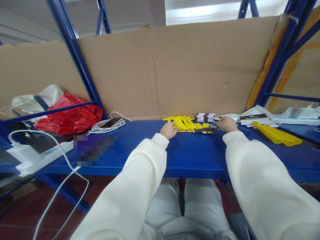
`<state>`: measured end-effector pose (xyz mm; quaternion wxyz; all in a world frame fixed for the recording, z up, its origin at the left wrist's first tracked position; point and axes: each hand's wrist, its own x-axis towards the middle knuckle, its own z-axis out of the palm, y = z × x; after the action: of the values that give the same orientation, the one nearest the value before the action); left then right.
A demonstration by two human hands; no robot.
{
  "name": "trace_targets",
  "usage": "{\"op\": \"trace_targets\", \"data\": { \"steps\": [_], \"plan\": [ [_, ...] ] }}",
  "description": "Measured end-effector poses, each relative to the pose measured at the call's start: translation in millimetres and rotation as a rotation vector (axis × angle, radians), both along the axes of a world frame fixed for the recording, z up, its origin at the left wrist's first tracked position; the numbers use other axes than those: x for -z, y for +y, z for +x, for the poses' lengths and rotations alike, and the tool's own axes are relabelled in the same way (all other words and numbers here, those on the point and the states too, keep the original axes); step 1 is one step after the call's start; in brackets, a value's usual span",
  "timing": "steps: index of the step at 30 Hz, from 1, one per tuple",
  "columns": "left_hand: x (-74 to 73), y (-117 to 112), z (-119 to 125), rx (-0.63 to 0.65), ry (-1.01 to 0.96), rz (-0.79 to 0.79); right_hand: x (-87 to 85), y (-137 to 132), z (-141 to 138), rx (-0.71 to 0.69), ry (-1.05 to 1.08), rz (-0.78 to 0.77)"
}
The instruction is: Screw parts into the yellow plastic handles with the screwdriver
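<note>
Looking down, we find the screwdriver (pixel 203 131) lying crosswise on the worktop (pixel 190 156) between left hand (pixel 169 130) and right hand (pixel 227 124), handle rightward; fingers curled, grip unclear.

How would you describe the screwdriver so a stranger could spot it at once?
Find the blue shelf backed by brown cardboard. Near its back edge, between the left hand and right hand, lie plain yellow T-shaped pieces. The screwdriver lies just in front of them, the only thing with a black-and-yellow handle.
</note>
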<state>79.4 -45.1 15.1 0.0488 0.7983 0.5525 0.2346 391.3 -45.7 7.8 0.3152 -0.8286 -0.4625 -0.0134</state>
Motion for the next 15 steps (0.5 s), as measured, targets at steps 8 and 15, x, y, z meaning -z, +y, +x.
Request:
{"op": "trace_targets", "data": {
  "steps": [8,15],
  "plan": [
    [-1.0,-3,1,-0.004,-0.035,-0.005,3.7,-19,1,0.156,0.003,-0.094],
    [-3.5,-6,2,0.003,-0.023,-0.01,3.0,-16,-1,0.154,0.045,-0.139]
  ]
}}
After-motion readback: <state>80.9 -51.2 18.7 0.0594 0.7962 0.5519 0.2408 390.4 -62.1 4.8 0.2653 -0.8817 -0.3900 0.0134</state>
